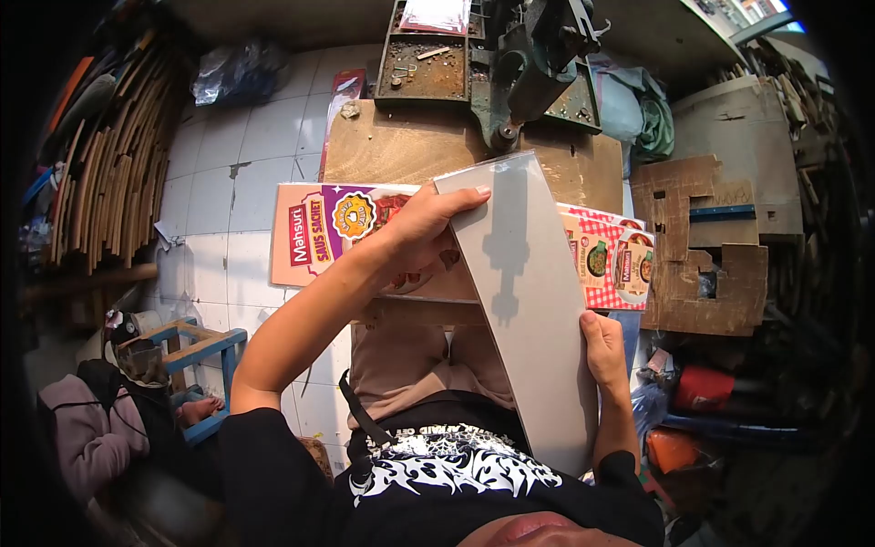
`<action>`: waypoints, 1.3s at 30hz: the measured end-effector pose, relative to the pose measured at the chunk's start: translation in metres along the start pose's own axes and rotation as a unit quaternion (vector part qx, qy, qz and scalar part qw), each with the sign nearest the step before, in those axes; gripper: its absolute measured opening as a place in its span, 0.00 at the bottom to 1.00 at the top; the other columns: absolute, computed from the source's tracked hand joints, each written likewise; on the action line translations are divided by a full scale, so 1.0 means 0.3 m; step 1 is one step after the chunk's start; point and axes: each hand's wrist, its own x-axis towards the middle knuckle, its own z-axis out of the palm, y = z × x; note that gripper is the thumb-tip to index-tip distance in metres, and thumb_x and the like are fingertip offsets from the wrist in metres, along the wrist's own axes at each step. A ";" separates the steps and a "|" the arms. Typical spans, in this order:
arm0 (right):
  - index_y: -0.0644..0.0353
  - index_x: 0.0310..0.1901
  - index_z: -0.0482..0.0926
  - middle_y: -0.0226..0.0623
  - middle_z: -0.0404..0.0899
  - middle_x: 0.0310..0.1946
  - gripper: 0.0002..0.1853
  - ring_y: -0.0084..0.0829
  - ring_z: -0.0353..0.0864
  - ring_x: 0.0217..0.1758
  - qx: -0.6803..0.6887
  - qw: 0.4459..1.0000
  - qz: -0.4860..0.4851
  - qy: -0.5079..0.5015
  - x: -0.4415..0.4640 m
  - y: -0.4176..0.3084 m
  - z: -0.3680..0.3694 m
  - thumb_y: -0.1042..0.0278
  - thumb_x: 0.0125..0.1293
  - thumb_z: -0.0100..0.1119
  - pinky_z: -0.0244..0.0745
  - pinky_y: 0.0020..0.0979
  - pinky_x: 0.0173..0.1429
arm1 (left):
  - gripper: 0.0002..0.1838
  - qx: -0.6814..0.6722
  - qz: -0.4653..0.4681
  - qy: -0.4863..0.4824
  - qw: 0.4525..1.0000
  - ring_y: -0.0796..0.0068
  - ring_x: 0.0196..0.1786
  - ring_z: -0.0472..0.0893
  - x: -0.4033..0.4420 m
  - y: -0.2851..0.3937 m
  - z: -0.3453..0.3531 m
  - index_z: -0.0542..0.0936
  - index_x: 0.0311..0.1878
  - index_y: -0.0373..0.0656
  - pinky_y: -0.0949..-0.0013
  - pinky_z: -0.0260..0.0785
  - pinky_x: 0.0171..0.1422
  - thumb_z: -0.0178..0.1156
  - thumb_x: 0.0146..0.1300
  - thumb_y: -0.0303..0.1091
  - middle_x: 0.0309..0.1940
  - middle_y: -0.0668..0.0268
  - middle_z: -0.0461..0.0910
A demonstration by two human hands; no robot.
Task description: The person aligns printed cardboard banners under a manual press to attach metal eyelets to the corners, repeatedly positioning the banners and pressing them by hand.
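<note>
Grey panel [538,301]: one, slanting from centre toward lower centre, over the bench [410,150]. Left hand [425,223]: pinching its upper left edge, thumb on the face. Right hand [605,351]: gripping its right edge, thumb uppermost. Printed boards [314,237]: beneath, showing either side. Machine [503,118]: top centre.

**Peering Down From the Head in a Wide, Close View**

Facing forward and steeply down from the wearer's head, in a single head view. Looking from close above at the left hand [437,219], the right hand [608,351] and the grey board [538,301], mid-frame. Taking in the black shirt [419,520], very near, along the bottom edge, and the iron machine [538,91], farther off, at the top. Curving the surroundings through a wide lens, darkening toward rounded corners.
</note>
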 end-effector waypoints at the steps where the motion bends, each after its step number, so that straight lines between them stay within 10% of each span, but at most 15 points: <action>1: 0.65 0.22 0.69 0.21 0.63 0.15 0.26 0.14 0.58 0.22 -0.004 1.000 0.007 -0.005 0.018 0.007 -0.004 0.55 0.77 0.44 0.54 0.24 0.25 | 0.21 0.021 -0.003 0.021 1.000 0.71 0.44 0.83 0.011 0.012 0.002 0.71 0.56 0.35 0.67 0.79 0.47 0.60 0.64 0.36 0.45 0.59 0.80; 14: 0.60 0.19 0.60 0.20 0.56 0.15 0.26 0.14 0.51 0.21 -0.077 0.997 -0.001 0.019 0.130 -0.057 -0.003 0.56 0.76 0.44 0.46 0.27 0.24 | 0.21 -0.027 0.026 -0.054 0.998 0.67 0.54 0.80 0.053 0.026 -0.073 0.67 0.58 0.30 0.62 0.75 0.59 0.57 0.67 0.32 0.52 0.52 0.77; 23: 0.61 0.19 0.59 0.22 0.53 0.14 0.26 0.16 0.50 0.21 -0.117 0.993 0.017 0.018 0.157 -0.073 -0.004 0.58 0.76 0.45 0.45 0.29 0.24 | 0.22 0.001 0.053 -0.023 0.998 0.66 0.19 0.80 0.038 0.030 -0.057 0.64 0.55 0.31 0.69 0.72 0.13 0.53 0.69 0.41 0.34 0.50 0.79; 26: 0.61 0.19 0.59 0.22 0.53 0.14 0.26 0.16 0.50 0.21 -0.105 0.994 0.023 0.026 0.159 -0.079 0.003 0.57 0.76 0.45 0.44 0.29 0.24 | 0.22 -0.005 0.073 -0.027 0.997 0.65 0.23 0.82 0.040 0.024 -0.057 0.64 0.54 0.31 0.68 0.73 0.13 0.54 0.69 0.40 0.36 0.50 0.79; 34: 0.60 0.19 0.59 0.19 0.55 0.16 0.26 0.14 0.50 0.22 -0.090 0.995 0.049 0.015 0.163 -0.062 -0.012 0.57 0.76 0.45 0.44 0.27 0.25 | 0.23 -0.001 0.038 -0.034 0.999 0.67 0.51 0.80 0.056 0.008 -0.087 0.64 0.61 0.30 0.61 0.77 0.55 0.52 0.72 0.38 0.51 0.54 0.76; 39: 0.60 0.19 0.60 0.19 0.55 0.16 0.26 0.14 0.50 0.23 -0.089 0.994 0.066 0.013 0.161 -0.068 -0.012 0.57 0.76 0.45 0.44 0.27 0.25 | 0.23 0.008 0.057 -0.035 0.998 0.68 0.53 0.80 0.068 -0.002 -0.092 0.63 0.62 0.32 0.62 0.77 0.54 0.52 0.72 0.38 0.53 0.55 0.75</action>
